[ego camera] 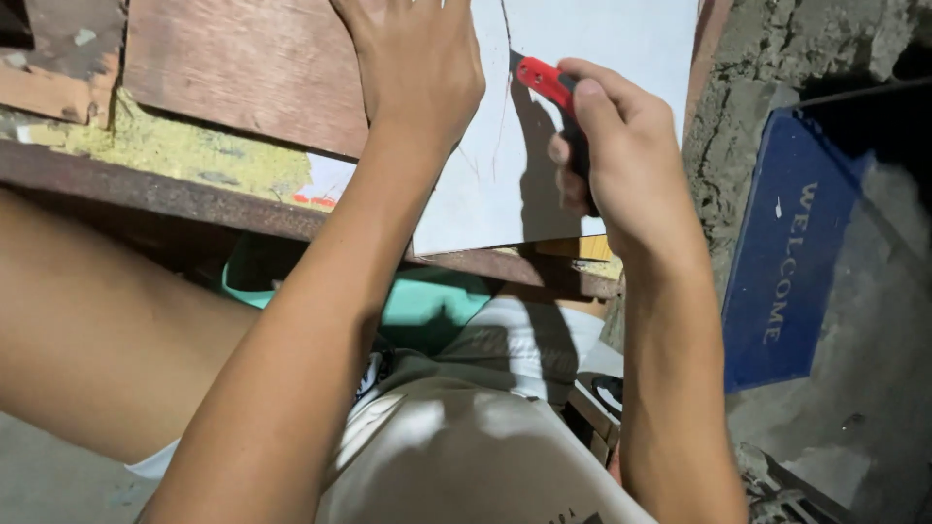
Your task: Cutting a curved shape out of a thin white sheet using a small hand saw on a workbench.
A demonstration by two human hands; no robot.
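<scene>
Rough concrete fills the right side of the frame, with a dark blue doormat (791, 262) lying on it at the right edge. Across the upper half runs a worn, rusty surface (146, 180) carrying a reddish-brown plywood board (243, 73) and patches of yellowish crumbly residue.

On that surface, in the upper middle, lies a flat pale grey sheet (582, 58), smooth and matte, its lower edge jutting slightly past the surface's rim. The left hand (417, 68) lies spread flat on the sheet's left part, apparently pressing it so it cannot slide. The right hand (621, 155) has its grip closed tight around a utility knife (555, 97) with a red head and black handle, forefinger along the top to steer it. The knife's tip meets the sheet at a thin dark line running toward the top of the frame; the blade itself is too small to make out.

Below, the person's bare knee, pale shorts and a teal object under the surface show.
</scene>
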